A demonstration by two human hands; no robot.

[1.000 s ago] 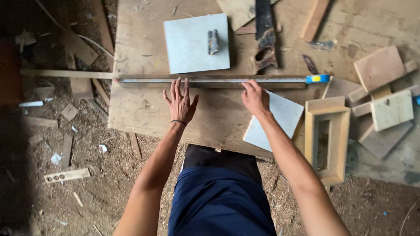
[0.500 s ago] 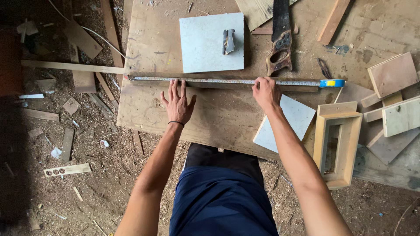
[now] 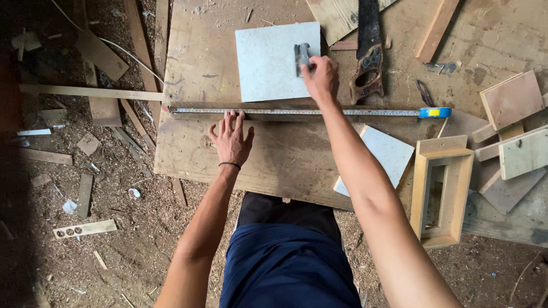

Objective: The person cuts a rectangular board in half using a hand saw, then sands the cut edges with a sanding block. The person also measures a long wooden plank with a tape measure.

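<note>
A long metal tape measure (image 3: pixel 354 112) lies stretched across a wooden board (image 3: pixel 188 63), ending in a blue and yellow case (image 3: pixel 435 112) at the right. My left hand (image 3: pixel 231 138) rests flat on the board, fingers spread, fingertips touching the tape. My right hand (image 3: pixel 321 77) reaches past the tape and closes on a small grey metal piece (image 3: pixel 301 57) that sits on a pale square panel (image 3: pixel 268 63).
A handsaw (image 3: pixel 368 51) lies right of the panel. A second pale panel (image 3: pixel 388 154) and an open wooden frame (image 3: pixel 442 191) sit at the right with several wood offcuts (image 3: pixel 514 102). Scrap strips (image 3: pixel 85 91) and sawdust cover the ground at left.
My right hand has left the tape measure and moved up to the grey metal piece on the pale panel. My left hand stays on the board by the tape.
</note>
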